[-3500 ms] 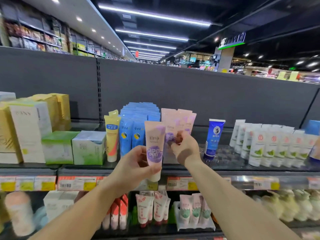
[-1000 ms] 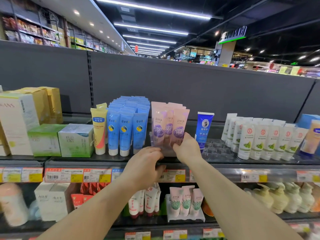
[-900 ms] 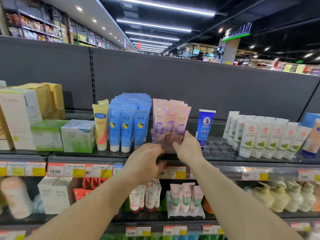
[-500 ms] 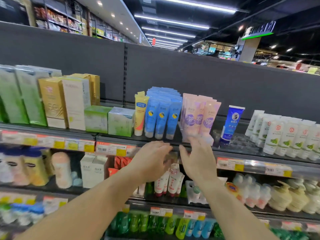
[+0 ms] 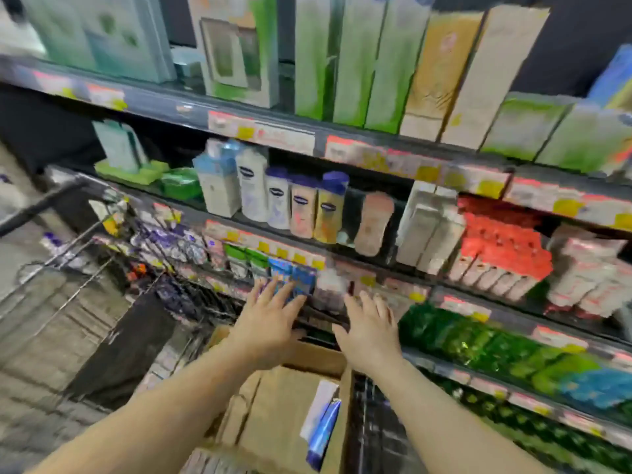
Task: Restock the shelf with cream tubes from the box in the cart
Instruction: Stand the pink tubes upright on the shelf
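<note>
Cardboard box [image 5: 280, 415] below — left hand [image 5: 265, 325] and right hand [image 5: 367, 333] both spread flat, fingers straight, holding nothing.

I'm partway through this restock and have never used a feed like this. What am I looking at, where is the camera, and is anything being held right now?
There is no machine here: a person works with two bare hands. The single picture comes from a camera worn on the person's head, looking forward and down, and it is blurred by movement.

The left hand and right hand both reach forward with fingers spread. Neither holds anything.

Below them stands an open cardboard box, and a blue tube leans against its inner right wall. The wire cart shows at left.

Ahead are store shelves with price labels along their edges, carrying green and beige cartons on top, bottles on the next level down, and red packs to the right.
</note>
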